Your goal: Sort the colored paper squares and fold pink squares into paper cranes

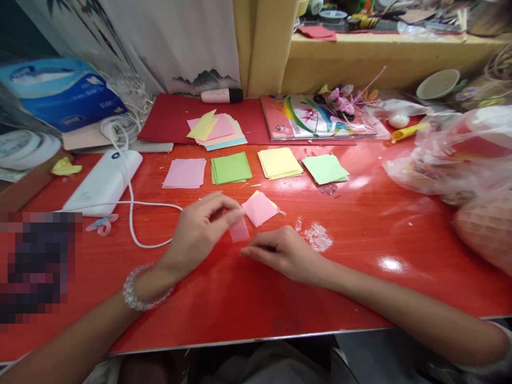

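Left fingers (pixel 231 218) pinching pink slip (pixel 240 232); right fingers (pixel 261 256): grip unclear; tabletop (pixel 224 304) stretches to front edge (pixel 256 339).

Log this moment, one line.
left hand at small pink sheet, grip unclear | right hand pinched, near sheet | row beyond: pink stack, green stack, yellow stack, mint stack

On my remote feed, the left hand (pixel 202 226) covers part of the pink paper slip (pixel 240 233) mid-frame; I can't tell whether the fingertips grip it. A pixelated block (pixel 38 266) at lower left blots out whatever lies there. The plastic bag (pixel 444 160) runs off the right edge, and I can't read the power bank's (pixel 102 181) faint print.
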### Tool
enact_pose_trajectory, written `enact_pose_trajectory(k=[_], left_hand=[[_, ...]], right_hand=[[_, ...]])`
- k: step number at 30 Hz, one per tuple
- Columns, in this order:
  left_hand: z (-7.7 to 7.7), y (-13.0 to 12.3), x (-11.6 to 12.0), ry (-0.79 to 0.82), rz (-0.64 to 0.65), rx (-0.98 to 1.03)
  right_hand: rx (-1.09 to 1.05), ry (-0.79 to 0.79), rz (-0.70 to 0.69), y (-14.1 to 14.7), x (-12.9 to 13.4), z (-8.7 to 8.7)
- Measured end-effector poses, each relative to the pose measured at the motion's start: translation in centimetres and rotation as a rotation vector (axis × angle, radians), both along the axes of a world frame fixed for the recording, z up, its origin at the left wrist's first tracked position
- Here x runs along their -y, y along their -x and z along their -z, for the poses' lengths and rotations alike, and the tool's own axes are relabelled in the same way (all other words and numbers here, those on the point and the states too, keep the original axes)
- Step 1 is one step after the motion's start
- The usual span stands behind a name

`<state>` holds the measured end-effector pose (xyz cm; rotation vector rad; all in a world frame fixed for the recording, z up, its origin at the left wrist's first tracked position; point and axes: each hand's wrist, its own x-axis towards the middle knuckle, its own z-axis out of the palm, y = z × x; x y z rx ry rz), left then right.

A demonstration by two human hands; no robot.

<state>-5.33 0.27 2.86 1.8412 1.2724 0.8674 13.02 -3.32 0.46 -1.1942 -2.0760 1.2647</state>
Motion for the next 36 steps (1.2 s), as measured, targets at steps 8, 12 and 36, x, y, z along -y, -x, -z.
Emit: enact_pose_trajectory(k=[8,12,36], left_hand=[[-0.4,0.2,0.4,-0.089,-0.068,-0.095],[0.3,-1.1,1.8,-0.102,0.153,-0.249],[1.4,-0.7,1.5,-0.201,0.371,-0.165]], right_hand=[[-0.203,0.091,0.189,0.2,0.0,0.0],[-0.081,0.058,0.063,0.3,-0.2,0.2],[-0.47,0.346,0.087,-0.1,-0.9,-0.2]])
